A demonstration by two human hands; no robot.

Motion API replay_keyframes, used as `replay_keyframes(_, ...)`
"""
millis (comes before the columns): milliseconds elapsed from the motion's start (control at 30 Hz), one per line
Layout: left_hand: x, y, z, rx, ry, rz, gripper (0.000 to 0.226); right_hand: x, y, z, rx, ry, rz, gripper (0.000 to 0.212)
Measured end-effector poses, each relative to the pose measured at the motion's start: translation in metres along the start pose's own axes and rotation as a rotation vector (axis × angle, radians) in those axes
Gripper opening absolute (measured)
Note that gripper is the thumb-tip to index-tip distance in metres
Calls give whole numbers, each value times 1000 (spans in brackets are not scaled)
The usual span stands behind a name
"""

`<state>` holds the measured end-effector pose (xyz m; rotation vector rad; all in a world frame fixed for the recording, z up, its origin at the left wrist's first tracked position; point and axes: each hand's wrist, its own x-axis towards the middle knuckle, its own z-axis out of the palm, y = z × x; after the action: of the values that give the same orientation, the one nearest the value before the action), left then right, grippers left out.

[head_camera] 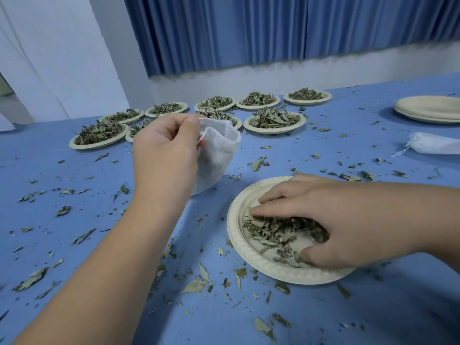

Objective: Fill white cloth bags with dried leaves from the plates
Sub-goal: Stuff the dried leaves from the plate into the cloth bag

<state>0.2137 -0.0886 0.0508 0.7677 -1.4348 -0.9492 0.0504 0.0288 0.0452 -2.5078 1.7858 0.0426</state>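
In the head view, a white cloth bag (219, 155) is pinched at its open mouth between the thumb and fingers of the left hand (166, 148) and is held hanging, its bottom close to the blue table (74, 170). The right hand (311, 220) is curled over a heap of dried leaves (273, 232), which are gathered between its thumb and fingers on the plate (235, 220) beneath it. Beyond the left hand, filled plates (273, 131) are set out; well beyond the right hand, a second bag (435, 146) is laid flat.

The white cloth bag (219, 155) is upright, mouth seemingly open, just left of the near plate (234, 220) of dried leaves (273, 232).
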Motion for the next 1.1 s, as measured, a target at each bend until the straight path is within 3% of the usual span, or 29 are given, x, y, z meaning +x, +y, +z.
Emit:
replay_keyframes(233, 1, -4, 2, 37, -17, 15, 23, 4, -3, 8, 21, -156, 26, 73)
replay_keyframes(633, -2, -9, 4, 195, -34, 133, 27, 12, -10, 18, -2, 14, -15, 37)
replay_keyframes(1100, -4, -13, 6, 269, -31, 153, 22, 11, -22, 13, -107, 88, -38, 31)
